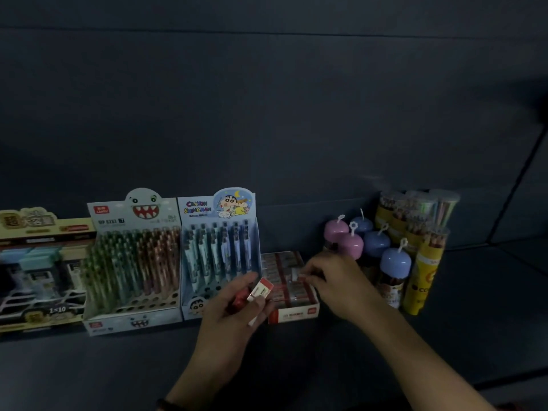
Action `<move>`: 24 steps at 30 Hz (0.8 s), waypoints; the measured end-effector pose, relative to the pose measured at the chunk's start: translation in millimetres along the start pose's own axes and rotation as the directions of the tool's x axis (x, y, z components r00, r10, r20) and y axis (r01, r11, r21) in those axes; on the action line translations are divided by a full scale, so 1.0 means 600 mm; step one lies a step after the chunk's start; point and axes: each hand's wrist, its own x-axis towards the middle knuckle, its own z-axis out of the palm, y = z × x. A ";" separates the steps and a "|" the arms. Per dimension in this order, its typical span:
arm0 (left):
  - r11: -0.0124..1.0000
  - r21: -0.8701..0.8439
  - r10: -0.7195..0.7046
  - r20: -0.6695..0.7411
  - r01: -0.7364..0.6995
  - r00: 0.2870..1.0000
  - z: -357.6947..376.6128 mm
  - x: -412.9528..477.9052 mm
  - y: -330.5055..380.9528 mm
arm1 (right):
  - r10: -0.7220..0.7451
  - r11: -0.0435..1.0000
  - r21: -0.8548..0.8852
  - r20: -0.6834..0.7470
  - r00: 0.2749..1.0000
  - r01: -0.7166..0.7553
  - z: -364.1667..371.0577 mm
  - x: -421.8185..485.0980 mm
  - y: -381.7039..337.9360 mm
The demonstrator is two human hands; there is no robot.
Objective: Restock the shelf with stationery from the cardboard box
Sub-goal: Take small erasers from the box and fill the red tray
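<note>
On the dark shelf (pixel 124 369) stands a red and white tray of erasers (pixel 292 314), low and open at the top. My left hand (pixel 237 315) holds a few red and white erasers (pixel 261 289) just left of the tray. My right hand (pixel 335 280) reaches over the tray from the right and its fingertips pinch one eraser (pixel 302 277) lying among the rows inside. The cardboard box is out of view.
Left of the tray stand a cartoon pen display (pixel 219 253), a monster-face pen display (pixel 133 262) and a boxed display (pixel 41 271). To the right are pink and blue capped bottles (pixel 376 247) and yellow tubes of coloured pencils (pixel 424 262). The shelf's back wall is dark.
</note>
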 end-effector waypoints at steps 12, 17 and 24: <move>0.993 -0.120 0.001 -0.093 -0.012 0.996 -0.005 -0.003 0.005 | 0.001 0.996 -0.089 -0.006 1.000 -0.002 0.042 0.009 0.004; 0.993 -0.118 -0.028 -0.079 0.018 0.997 -0.005 -0.004 -0.001 | 0.041 0.999 -0.025 0.040 0.998 -0.040 0.021 0.007 0.000; 0.999 -0.049 0.008 -0.076 -0.012 0.997 -0.010 -0.004 -0.004 | -0.074 0.886 0.453 -0.075 0.994 0.100 0.018 -0.043 -0.052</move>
